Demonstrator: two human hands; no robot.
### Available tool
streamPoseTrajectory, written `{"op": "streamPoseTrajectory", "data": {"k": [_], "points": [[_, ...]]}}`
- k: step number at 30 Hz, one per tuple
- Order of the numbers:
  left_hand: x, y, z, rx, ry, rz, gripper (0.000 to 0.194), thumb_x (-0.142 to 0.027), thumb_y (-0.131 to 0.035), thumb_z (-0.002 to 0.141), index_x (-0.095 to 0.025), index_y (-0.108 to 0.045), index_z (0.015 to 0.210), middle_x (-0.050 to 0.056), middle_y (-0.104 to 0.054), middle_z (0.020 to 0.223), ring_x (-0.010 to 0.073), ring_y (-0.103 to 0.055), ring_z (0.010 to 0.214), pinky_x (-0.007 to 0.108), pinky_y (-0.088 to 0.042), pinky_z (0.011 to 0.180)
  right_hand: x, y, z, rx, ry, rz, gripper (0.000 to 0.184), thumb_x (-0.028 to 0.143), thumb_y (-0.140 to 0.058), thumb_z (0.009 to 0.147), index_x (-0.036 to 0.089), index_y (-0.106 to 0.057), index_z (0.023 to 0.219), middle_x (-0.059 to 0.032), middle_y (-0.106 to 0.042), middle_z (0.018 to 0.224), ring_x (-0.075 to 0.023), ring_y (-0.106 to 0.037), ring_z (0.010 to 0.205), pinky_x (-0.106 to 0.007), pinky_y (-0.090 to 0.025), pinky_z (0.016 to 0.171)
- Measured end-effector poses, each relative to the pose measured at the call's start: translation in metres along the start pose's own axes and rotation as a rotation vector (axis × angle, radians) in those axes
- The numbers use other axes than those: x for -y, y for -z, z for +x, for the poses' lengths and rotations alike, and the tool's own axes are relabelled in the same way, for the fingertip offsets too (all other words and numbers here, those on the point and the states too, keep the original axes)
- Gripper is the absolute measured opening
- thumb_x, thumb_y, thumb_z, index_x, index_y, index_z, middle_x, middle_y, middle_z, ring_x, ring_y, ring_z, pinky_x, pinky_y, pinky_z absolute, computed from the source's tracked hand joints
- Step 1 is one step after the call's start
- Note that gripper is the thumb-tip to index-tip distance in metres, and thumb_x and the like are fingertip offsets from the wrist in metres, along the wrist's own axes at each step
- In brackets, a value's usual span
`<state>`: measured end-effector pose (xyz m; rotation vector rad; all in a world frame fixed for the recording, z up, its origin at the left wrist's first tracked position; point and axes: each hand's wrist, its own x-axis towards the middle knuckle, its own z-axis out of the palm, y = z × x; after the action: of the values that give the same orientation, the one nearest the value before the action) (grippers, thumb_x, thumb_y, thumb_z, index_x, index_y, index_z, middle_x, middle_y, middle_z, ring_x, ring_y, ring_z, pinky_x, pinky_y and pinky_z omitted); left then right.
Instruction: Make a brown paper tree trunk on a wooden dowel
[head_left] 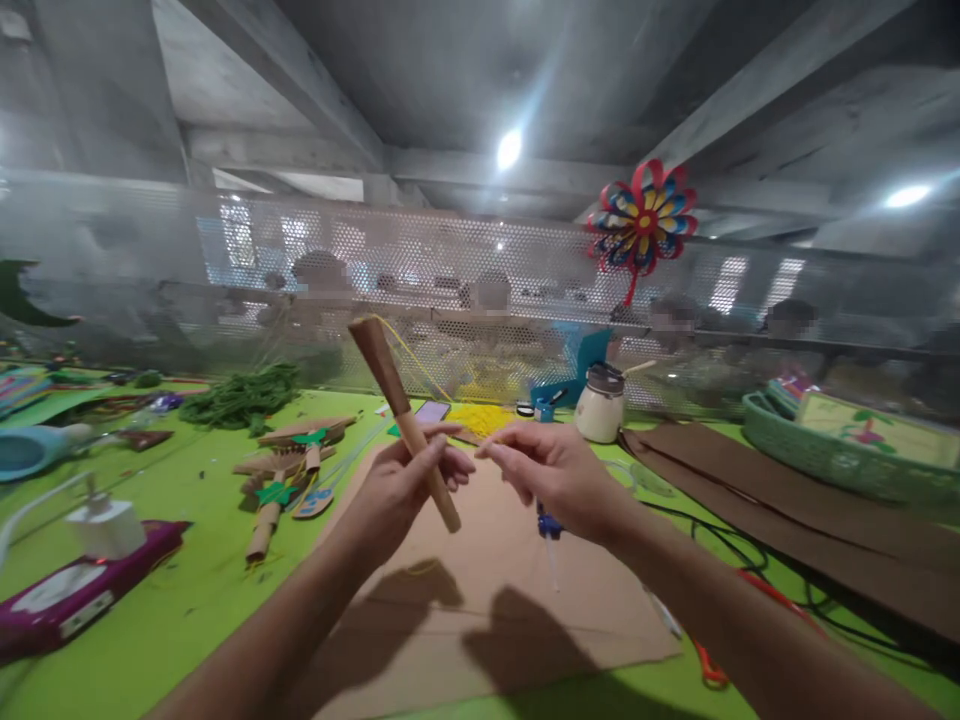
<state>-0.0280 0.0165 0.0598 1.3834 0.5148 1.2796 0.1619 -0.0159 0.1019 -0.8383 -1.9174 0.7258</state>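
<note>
My left hand (409, 480) is closed round a slim brown cardboard tube (431, 475), held tilted, with a darker, flared upper end. A thin yellow string (409, 350) runs from the tube's top down towards a heap of yellow string (484, 420). My right hand (551, 465) is closed in a pinch beside the left fingertips; what lies between its fingers is too small to make out. Both hands are above a flat cardboard sheet (600, 610). A blue tool with a clear tip (550, 524) shows below the right hand, partly hidden.
Small cardboard figures with green stars (274, 495) and green strands (244, 400) lie left. A purple power strip (90, 590) is at front left. Behind stand a cream jug (600, 405) and mesh screen. Brown sheets (750, 480), black cable, orange-handled scissors (709, 665) and a green basket (772, 435) are right.
</note>
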Motion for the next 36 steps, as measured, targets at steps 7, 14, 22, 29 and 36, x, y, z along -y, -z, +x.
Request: {"op": "streamPoseTrajectory", "data": {"k": [7, 14, 22, 29, 36], "points": [[-0.003, -0.009, -0.004, -0.023, 0.125, -0.157, 0.031, -0.030, -0.065, 0.087, -0.013, -0.062, 0.114, 0.008, -0.072, 0.088, 0.0132, -0.062, 0.073, 0.026, -0.050, 0.071, -0.020, -0.020, -0.034, 0.074, -0.125, -0.083, 0.033, 0.034, -0.044, 0.096, 0.013, -0.069, 0.090, 0.0038, -0.050, 0.053, -0.0096, -0.046, 0.051, -0.025, -0.037, 0.056], [-0.011, -0.014, -0.009, 0.162, 0.097, -0.306, 0.025, -0.030, -0.059, 0.091, -0.014, -0.063, 0.110, -0.001, -0.057, 0.061, 0.0145, -0.060, 0.064, 0.033, -0.052, 0.073, -0.045, -0.042, -0.046, 0.100, -0.249, -0.011, 0.036, 0.035, -0.045, 0.095, 0.013, -0.063, 0.072, 0.0033, -0.050, 0.052, -0.0093, -0.044, 0.050, -0.023, -0.035, 0.053], [-0.043, -0.002, 0.008, -0.087, -0.181, -0.314, 0.014, -0.027, -0.066, 0.086, -0.012, -0.065, 0.086, -0.006, -0.043, 0.048, 0.0080, -0.044, 0.048, 0.022, -0.046, 0.056, -0.003, -0.035, -0.066, 0.576, -0.369, 0.180, 0.033, 0.037, -0.054, 0.090, 0.010, -0.071, 0.097, 0.0005, -0.057, 0.063, -0.0090, -0.050, 0.053, -0.021, -0.040, 0.052], [-0.049, -0.018, 0.009, -0.068, -0.149, -0.222, 0.018, -0.029, -0.070, 0.083, -0.014, -0.062, 0.087, -0.007, -0.044, 0.048, 0.0091, -0.048, 0.049, 0.023, -0.046, 0.057, -0.005, -0.015, -0.059, 0.300, -0.212, -0.066, 0.021, 0.032, -0.059, 0.086, 0.015, -0.072, 0.090, -0.0091, -0.071, 0.092, -0.0196, -0.062, 0.085, -0.035, -0.048, 0.079], [-0.044, -0.049, 0.009, 0.021, 0.030, -0.038, 0.019, -0.029, -0.071, 0.080, -0.016, -0.058, 0.086, -0.007, -0.047, 0.052, 0.0088, -0.055, 0.053, 0.021, -0.045, 0.059, -0.019, -0.019, -0.039, 0.039, -0.145, 0.390, 0.040, 0.038, -0.069, 0.081, 0.020, -0.060, 0.115, -0.0121, -0.062, 0.118, -0.0244, -0.056, 0.113, -0.042, -0.046, 0.094]]}}
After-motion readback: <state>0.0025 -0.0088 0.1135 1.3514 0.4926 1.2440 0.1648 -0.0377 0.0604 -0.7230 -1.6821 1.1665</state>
